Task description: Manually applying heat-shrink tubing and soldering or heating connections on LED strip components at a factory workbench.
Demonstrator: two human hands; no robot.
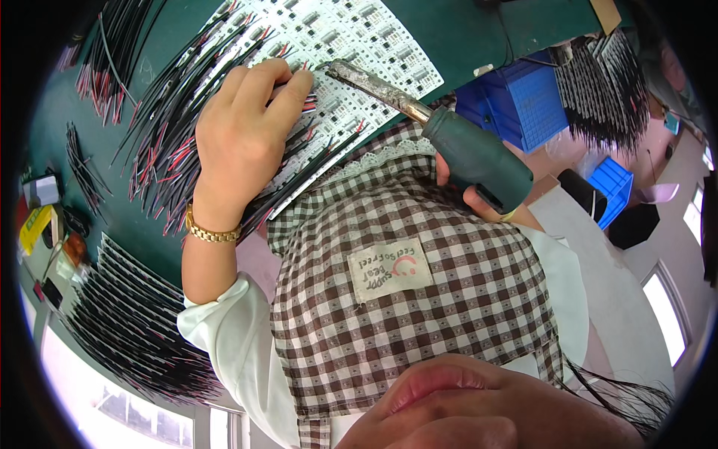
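A white panel of small circuit boards point(389, 63) lies on the green table, with many black and red wires point(176, 142) spread over its left part. My left hand point(247, 127), with a gold bracelet at the wrist, is over the panel. Its thumb and forefinger are pinched on a thin wire at the boards; the wire's end is mostly hidden by the fingers. My right hand point(485, 203) is wrapped round the green handle of a soldering iron point(479, 161), largely hidden behind it. The iron's dark metal tip is just right of my left fingertips, close above the panel.
Loose wire bundles point(105, 82) lie at the far left of the green table point(112, 165). A large stack of wired strips point(134, 329) is at the lower left, another point(602, 93) at the far right. A blue crate point(516, 108) and a blue basket point(613, 188) stand to the right.
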